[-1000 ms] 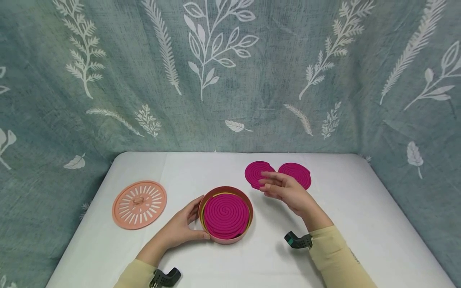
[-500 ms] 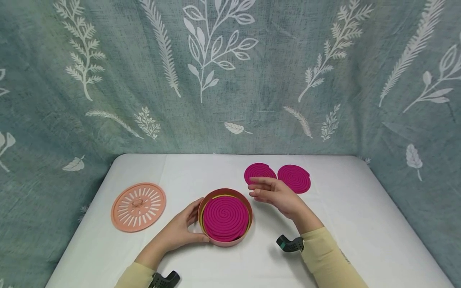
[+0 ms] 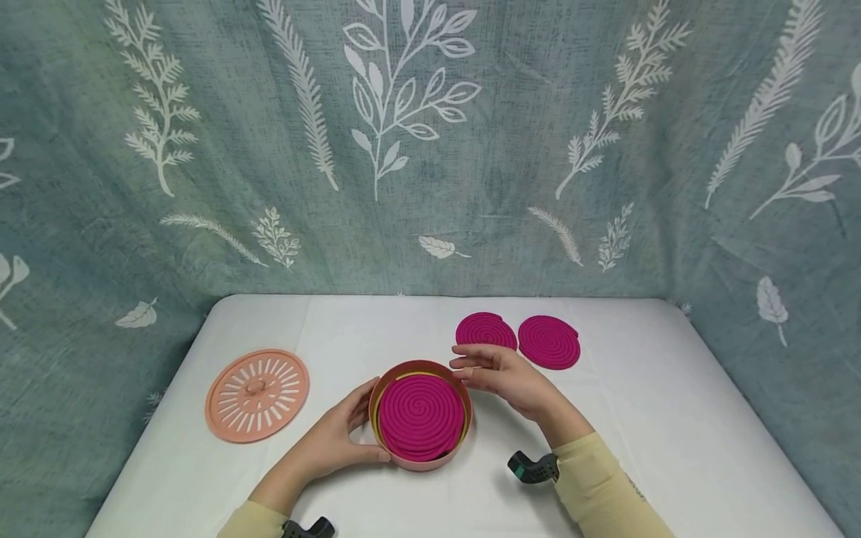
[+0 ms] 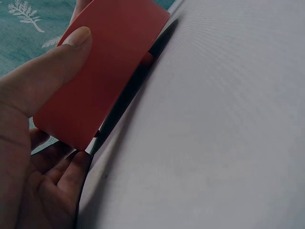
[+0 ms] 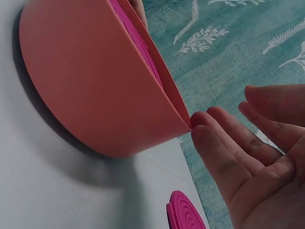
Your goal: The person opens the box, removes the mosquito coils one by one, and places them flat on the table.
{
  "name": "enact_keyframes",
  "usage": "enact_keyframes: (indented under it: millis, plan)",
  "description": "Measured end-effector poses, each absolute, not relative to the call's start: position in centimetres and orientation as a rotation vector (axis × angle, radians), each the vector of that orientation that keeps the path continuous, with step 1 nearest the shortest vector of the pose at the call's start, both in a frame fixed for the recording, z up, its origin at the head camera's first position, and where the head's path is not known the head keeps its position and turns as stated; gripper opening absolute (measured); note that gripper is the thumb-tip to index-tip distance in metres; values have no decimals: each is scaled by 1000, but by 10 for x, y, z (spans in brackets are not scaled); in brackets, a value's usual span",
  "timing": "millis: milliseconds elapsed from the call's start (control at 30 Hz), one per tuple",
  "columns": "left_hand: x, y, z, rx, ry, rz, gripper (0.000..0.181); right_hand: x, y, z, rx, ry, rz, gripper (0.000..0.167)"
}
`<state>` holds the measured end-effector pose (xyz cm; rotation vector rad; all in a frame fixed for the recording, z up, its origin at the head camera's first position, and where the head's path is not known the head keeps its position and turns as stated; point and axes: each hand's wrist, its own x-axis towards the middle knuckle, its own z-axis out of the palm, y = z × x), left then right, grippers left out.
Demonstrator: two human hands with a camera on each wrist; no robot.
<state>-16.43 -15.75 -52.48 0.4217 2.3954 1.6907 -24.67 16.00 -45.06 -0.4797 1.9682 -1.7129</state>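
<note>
A round, salmon-coloured mosquito coil holder [image 3: 422, 465] sits mid-table. Magenta mosquito coils [image 3: 421, 417] fill it, lying flat, with a yellow edge around them; how many are stacked is hidden. My left hand [image 3: 339, 442] grips the holder's left side. In the left wrist view its thumb lies along the outer wall [image 4: 102, 71] and the other fingers reach around and under the lower edge. At the holder's upper right is my right hand [image 3: 514, 385], fingers loosely extended. The right wrist view puts its fingertips [image 5: 202, 136] at the rim, holding nothing; whether they touch is unclear.
Two magenta coils, a left one [image 3: 486, 329] and a right one [image 3: 548, 342], lie side by side towards the back. The slotted salmon lid [image 3: 257, 397] rests on the left. A leaf-patterned cloth [image 3: 430, 149] hangs behind the white table [image 3: 646, 418].
My right hand has moved left and nearer, from over the loose coils to the holder's rim. The left hand keeps its grip, and the whole scene has shifted slightly down in the head view.
</note>
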Motion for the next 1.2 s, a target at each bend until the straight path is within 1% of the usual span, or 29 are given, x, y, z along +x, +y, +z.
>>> enact_keyframes:
  millis: [467,833,1200]
  plan:
    - [-158,-157,-527,432,2375,1706,117,-235,141,-444,-634,2099,-1492,43]
    - [-159,-156,-523,410,2371,1701,116,-233,128,-439,-703,2131,-1367,49]
    - [-164,-159,-524,473,2399,1687,116,-234,120,-441,-723,2174,-1288,49]
